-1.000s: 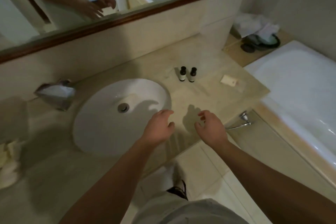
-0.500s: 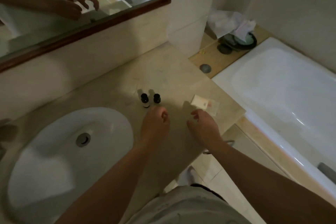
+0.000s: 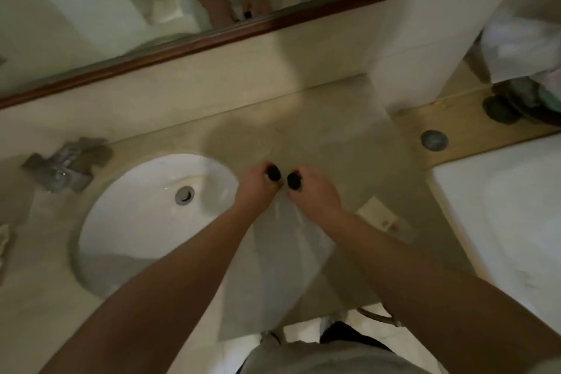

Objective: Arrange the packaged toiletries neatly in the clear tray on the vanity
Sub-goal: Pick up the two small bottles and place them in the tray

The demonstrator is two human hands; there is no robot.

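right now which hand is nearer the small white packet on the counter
Right. The right hand sits just beside the white packet, apart from it, gripping a bottle. The left hand is farther off, by the sink.

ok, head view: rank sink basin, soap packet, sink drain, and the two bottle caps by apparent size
1. sink basin, largest by far.
2. soap packet, partly hidden by the right arm.
3. sink drain.
4. left bottle cap and right bottle cap: look alike, unranked.
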